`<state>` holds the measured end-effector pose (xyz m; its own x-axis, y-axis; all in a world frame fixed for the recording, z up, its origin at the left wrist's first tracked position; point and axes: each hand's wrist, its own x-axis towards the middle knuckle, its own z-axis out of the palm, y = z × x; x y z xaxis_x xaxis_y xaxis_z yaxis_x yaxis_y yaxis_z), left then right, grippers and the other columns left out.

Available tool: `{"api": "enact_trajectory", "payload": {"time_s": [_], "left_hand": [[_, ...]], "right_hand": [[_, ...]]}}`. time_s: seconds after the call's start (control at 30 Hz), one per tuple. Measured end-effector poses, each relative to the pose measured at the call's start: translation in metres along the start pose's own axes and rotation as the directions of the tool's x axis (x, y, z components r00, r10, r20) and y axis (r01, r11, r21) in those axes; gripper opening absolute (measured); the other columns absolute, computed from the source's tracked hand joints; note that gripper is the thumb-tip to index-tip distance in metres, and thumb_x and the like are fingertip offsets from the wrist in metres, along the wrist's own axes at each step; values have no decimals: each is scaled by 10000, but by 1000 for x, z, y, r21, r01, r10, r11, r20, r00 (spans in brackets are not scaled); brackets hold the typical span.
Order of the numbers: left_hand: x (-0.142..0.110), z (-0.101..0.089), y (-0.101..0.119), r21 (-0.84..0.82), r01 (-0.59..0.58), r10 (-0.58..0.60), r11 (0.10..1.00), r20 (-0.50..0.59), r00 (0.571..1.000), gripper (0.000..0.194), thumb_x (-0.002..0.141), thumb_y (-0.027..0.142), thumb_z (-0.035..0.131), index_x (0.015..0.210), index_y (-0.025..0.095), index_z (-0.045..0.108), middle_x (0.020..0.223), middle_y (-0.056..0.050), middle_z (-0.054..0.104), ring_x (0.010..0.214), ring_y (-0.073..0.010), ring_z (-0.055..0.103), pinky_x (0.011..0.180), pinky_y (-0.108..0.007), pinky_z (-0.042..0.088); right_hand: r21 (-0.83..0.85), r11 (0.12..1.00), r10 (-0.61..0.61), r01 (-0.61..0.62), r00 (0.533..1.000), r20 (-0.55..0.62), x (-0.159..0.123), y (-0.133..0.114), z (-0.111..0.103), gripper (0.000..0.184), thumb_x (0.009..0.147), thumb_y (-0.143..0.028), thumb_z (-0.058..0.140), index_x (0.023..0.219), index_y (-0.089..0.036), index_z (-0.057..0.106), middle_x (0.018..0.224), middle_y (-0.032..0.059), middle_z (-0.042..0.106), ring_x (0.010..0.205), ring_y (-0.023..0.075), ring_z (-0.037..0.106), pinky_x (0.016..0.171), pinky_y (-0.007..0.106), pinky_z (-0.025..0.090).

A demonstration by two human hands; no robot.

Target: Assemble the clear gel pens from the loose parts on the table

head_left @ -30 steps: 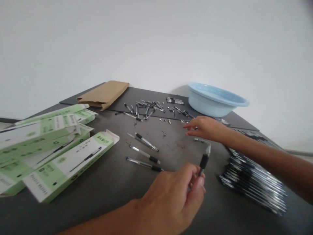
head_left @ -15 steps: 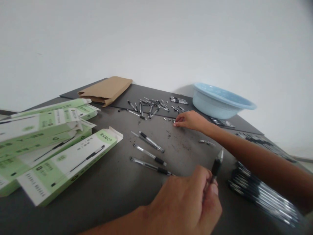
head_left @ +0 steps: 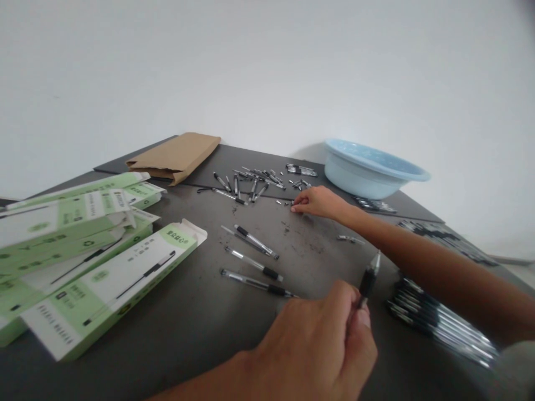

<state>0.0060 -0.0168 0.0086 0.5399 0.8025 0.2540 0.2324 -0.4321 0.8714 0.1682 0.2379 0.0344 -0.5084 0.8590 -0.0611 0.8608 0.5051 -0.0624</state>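
Observation:
My left hand [head_left: 321, 340], low in the middle, is closed around a pen [head_left: 368, 281] with a black rubber grip, its clear pointed end up. My right hand [head_left: 315, 201] reaches across to the far middle of the table, thumb and fingers pinched together at the surface. Whatever is between those fingertips is too small to make out. Just left of them lie tiny pen tips [head_left: 279, 202]. Between the hands and the boxes, several loose pens [head_left: 254, 263] with black grips rest on the table, one partly behind my left hand.
Green and white pen boxes [head_left: 125, 278] are piled at the left. A brown paper envelope [head_left: 175, 156] lies behind them. Loose pen parts [head_left: 254, 184] are scattered at the back, near a light blue basin [head_left: 371, 170]. Bundled pens [head_left: 443, 323] lie under my right forearm.
The whole view has shifted slightly, so most things sit a little further left. My left hand keeps its hold on the pen, and my right hand stays pinched by the pen tips.

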Motion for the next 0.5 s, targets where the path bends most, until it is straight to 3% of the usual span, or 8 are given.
{"api": "enact_trajectory", "payload": {"time_s": [0.17,0.3,0.5], "left_hand": [[0,2,0,0,29,-29,1000,-6,1000,199,1065,333,456,1125,214,605,915,-97,772,767,-247,758,708,-358,604],[2,1,1,-6,11,-11,1000,-8,1000,195,1053,329,465,1125,214,604,917,-94,779,733,-244,757,674,-349,601],[2,1,2,17,19,-19,1000,-39,999,164,1022,319,536,1114,216,626,800,-60,756,644,-212,725,581,-281,583]], "right_hand": [[27,999,-30,30,999,-22,-2,2,4,303,993,-451,705,1135,-197,793,1028,66,820,952,222,763,918,426,593],[50,998,-47,49,998,-41,-4,10,5,253,941,-419,735,1126,-281,838,984,23,849,899,228,786,821,339,582],[74,991,-107,112,992,-71,-10,16,-8,287,852,-457,811,1105,-329,855,949,-16,857,808,226,777,731,311,558]]}}
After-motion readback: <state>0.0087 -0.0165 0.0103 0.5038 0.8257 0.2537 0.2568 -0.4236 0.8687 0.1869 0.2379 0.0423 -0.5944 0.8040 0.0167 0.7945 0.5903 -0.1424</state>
